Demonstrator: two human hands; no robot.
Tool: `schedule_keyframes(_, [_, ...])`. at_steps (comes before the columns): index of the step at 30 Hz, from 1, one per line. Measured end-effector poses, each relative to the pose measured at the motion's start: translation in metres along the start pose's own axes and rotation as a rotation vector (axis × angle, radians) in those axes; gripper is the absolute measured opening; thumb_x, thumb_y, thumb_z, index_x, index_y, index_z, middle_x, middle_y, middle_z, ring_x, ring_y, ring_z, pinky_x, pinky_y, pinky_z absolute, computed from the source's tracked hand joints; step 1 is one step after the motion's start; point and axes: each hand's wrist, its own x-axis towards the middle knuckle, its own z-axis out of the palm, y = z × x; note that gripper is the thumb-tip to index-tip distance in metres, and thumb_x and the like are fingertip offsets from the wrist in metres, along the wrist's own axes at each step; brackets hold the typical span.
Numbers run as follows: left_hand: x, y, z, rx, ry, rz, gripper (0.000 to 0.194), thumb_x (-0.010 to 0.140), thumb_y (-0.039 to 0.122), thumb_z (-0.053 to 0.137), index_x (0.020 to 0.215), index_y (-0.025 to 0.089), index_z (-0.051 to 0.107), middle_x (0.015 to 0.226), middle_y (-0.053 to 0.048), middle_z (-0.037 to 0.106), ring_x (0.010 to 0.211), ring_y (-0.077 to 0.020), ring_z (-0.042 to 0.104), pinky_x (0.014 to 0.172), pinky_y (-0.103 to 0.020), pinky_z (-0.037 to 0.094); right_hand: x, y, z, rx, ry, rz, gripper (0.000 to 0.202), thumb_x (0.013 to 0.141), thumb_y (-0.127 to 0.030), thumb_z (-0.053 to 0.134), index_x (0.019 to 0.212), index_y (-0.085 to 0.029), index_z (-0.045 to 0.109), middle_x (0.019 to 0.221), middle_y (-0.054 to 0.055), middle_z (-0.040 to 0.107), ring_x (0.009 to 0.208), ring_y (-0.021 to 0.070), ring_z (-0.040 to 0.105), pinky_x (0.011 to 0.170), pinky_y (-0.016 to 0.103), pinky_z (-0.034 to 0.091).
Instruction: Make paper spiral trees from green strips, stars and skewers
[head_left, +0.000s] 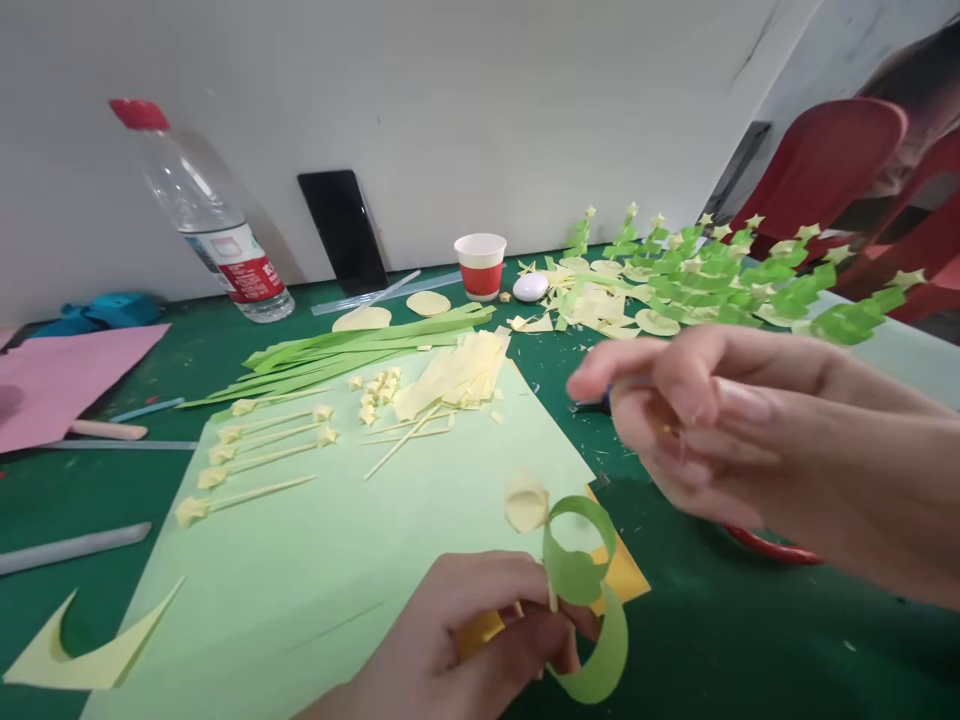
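Note:
Near the bottom middle, my left hand (480, 640) pinches a thin stick that carries a curled green paper strip (581, 575); a small pale yellow paper piece (526, 502) shows at its upper left. My right hand (720, 420) is raised at the right, apart from the strip, its fingers bent together; whatever they hold, if anything, is too small or hidden to name. Sticks with yellow paper stars (259, 460) lie in a row on the light green sheet (300, 560). Loose folded stars (379, 388) and yellow strips (461, 375) lie beside them.
Along the wall stand a plastic bottle (217, 225), a black phone (343, 230) and a paper cup (481, 268). Finished green paper stems with stars (750, 275) fill the back right. Red-handled scissors (772, 546) lie partly under my right hand. Pink paper (71, 375) is at left.

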Motion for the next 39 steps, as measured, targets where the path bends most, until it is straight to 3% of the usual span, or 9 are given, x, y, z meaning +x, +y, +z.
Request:
schedule_keyframes(4, [-0.0003,0.0014,-0.0001,0.038,0.023,-0.002,0.021,0.079,0.016,0.049,0.068,0.016,0.066,0.063,0.001,0.063,0.061,-0.0093,0.056,0.060,-0.012,0.043,0.0000,0.0004,0.0012,0.038,-0.029,0.091,0.022,0.091,-0.021,0.038,0.072,-0.021,0.051,0.061,-0.005,0.048,0.044,0.0026,0.040,0.038,0.010,0.037])
schedule_keyframes(12, [-0.0047,-0.0012,0.0019,0.024,0.064,-0.042,0.020,0.081,0.029,0.053,0.075,0.020,0.071,0.071,-0.001,0.067,0.065,-0.0111,0.060,0.062,-0.013,0.046,0.0018,-0.0007,-0.0030,-1.029,0.030,-0.457,0.008,0.080,-0.019,0.058,0.075,-0.017,0.064,0.056,-0.002,0.046,0.046,0.0056,0.038,0.037,0.018,0.033])
schedule_keyframes(16, [-0.0059,-0.0004,0.0020,0.023,0.057,-0.062,0.023,0.081,0.036,0.054,0.077,0.021,0.071,0.075,-0.001,0.068,0.067,-0.0123,0.060,0.063,-0.015,0.047,0.0004,-0.0022,-0.0049,-0.758,0.132,-0.329,0.013,0.080,-0.020,0.058,0.069,-0.022,0.065,0.066,-0.001,0.053,0.065,0.0091,0.050,0.050,0.016,0.043])
schedule_keyframes(19, [-0.0064,0.0011,0.0019,0.041,0.066,-0.074,0.028,0.080,0.042,0.054,0.077,0.021,0.071,0.074,-0.002,0.068,0.068,-0.0138,0.061,0.066,-0.017,0.048,0.0006,-0.0034,-0.0056,-0.294,-0.028,-0.129,0.021,0.087,-0.025,0.046,0.070,-0.022,0.059,0.080,-0.002,0.058,0.062,0.0072,0.049,0.051,0.016,0.044])
schedule_keyframes(21, [-0.0061,0.0015,0.0020,0.049,0.074,-0.079,0.031,0.079,0.045,0.053,0.076,0.020,0.071,0.073,-0.003,0.068,0.068,-0.0144,0.060,0.065,-0.018,0.048,0.0022,-0.0034,-0.0052,-0.074,-0.104,-0.003,0.025,0.090,-0.023,0.035,0.072,-0.021,0.053,0.067,-0.003,0.053,0.046,0.0051,0.038,0.042,0.015,0.037])
schedule_keyframes(25, [-0.0053,-0.0005,0.0025,0.026,0.072,-0.073,0.029,0.079,0.044,0.055,0.075,0.021,0.071,0.072,-0.002,0.067,0.066,-0.0127,0.060,0.064,-0.016,0.047,0.0033,-0.0012,-0.0033,-0.380,0.031,-0.015,0.012,0.084,-0.022,0.049,0.073,-0.021,0.054,0.050,-0.007,0.033,0.042,0.0054,0.029,0.034,0.015,0.026])
schedule_keyframes(30, [-0.0070,-0.0026,0.0020,-0.021,0.064,-0.061,0.027,0.079,0.043,0.055,0.077,0.022,0.072,0.074,-0.001,0.066,0.065,-0.0115,0.059,0.062,-0.015,0.047,0.0009,0.0005,-0.0055,-0.862,0.033,-0.278,0.008,0.076,-0.020,0.061,0.069,-0.021,0.064,0.056,-0.003,0.054,0.048,0.0077,0.047,0.042,0.018,0.037])
schedule_keyframes(36, [-0.0064,-0.0001,0.0009,0.036,0.059,-0.074,0.022,0.081,0.033,0.054,0.076,0.021,0.071,0.074,-0.001,0.067,0.067,-0.0119,0.060,0.064,-0.014,0.047,0.0044,-0.0039,-0.0071,-0.392,0.039,-0.137,0.016,0.082,-0.021,0.050,0.067,-0.022,0.056,0.080,-0.001,0.059,0.061,0.0080,0.053,0.046,0.015,0.043])
schedule_keyframes(39, [-0.0052,-0.0002,0.0010,0.066,0.068,-0.068,0.021,0.081,0.031,0.054,0.075,0.020,0.071,0.072,-0.001,0.067,0.068,-0.0125,0.060,0.065,-0.015,0.047,0.0027,-0.0035,-0.0060,-0.238,-0.050,-0.044,0.020,0.088,-0.024,0.038,0.072,-0.022,0.049,0.063,-0.003,0.052,0.045,0.0051,0.040,0.039,0.015,0.037])
